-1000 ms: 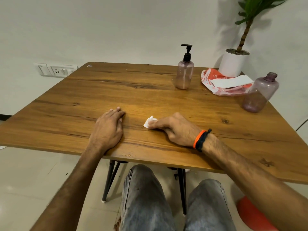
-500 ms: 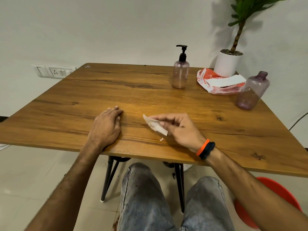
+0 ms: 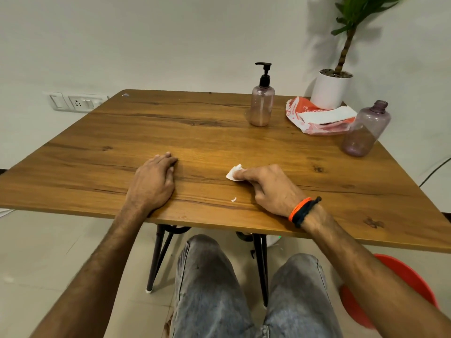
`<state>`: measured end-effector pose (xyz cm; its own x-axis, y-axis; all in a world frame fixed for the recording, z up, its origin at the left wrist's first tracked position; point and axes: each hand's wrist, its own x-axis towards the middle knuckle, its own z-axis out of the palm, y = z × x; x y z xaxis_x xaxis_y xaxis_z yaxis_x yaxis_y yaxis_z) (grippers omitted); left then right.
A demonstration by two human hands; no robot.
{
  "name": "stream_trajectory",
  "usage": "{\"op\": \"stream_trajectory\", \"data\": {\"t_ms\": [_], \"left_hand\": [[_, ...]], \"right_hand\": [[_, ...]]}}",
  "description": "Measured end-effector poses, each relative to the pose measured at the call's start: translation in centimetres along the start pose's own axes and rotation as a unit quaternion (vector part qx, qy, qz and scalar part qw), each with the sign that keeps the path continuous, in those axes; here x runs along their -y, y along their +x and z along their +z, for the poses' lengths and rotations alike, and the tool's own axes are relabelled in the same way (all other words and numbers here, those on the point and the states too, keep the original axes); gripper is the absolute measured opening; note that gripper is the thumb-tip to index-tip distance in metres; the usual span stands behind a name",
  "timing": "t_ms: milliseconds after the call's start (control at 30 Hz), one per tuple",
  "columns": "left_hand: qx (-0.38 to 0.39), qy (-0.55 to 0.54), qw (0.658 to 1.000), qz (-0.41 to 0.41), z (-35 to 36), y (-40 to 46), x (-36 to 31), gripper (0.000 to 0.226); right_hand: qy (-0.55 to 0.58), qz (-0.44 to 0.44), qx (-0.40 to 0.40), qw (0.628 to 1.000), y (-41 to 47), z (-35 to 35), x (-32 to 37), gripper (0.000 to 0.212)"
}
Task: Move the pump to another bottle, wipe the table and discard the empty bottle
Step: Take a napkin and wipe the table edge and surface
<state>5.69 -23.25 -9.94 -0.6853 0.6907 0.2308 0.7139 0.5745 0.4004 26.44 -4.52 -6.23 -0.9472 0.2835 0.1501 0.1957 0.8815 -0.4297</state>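
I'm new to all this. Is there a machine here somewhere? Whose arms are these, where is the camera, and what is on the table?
There is no machine: a seated person wears a camera on the head, looking down at their own arms. The left hand lies flat on the wooden table. The right hand presses a small white tissue to the wood under its fingers, wiping. A tiny white scrap lies nearby. Farther back stand a bottle with a black pump, an open bottle with no pump, an orange and white packet and a potted plant.
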Motion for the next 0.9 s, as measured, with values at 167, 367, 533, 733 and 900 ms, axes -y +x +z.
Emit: {"op": "stream_trajectory", "data": {"t_ms": [167, 367, 533, 733, 900], "left_hand": [[0.003, 0.000, 1.000, 0.001, 0.0, 0.0, 0.0, 0.042], [0.005, 0.007, 1.000, -0.004, -0.3, -0.1, -0.3, 0.042], [0.010, 0.008, 1.000, -0.004, -0.5, -0.4, -0.5, 0.043], [0.011, -0.004, 1.000, 0.000, -0.7, -0.6, -0.6, 0.042], [0.021, -0.027, 0.999, 0.032, -1.4, -0.8, 0.3, 0.040]], "right_hand": [[-0.011, -0.027, 0.020, 0.999, -1.8, 0.9, 1.3, 0.056], [0.061, -0.041, -0.008, 0.997, -3.8, 0.7, 2.8, 0.048], [0.009, 0.082, -0.048, 0.995, -4.3, 1.1, 3.9, 0.053], [-0.067, 0.100, -0.013, 0.993, -4.8, 3.8, 7.3, 0.062], [-0.076, 0.107, -0.006, 0.991, -4.2, 5.6, 9.9, 0.064]]}}
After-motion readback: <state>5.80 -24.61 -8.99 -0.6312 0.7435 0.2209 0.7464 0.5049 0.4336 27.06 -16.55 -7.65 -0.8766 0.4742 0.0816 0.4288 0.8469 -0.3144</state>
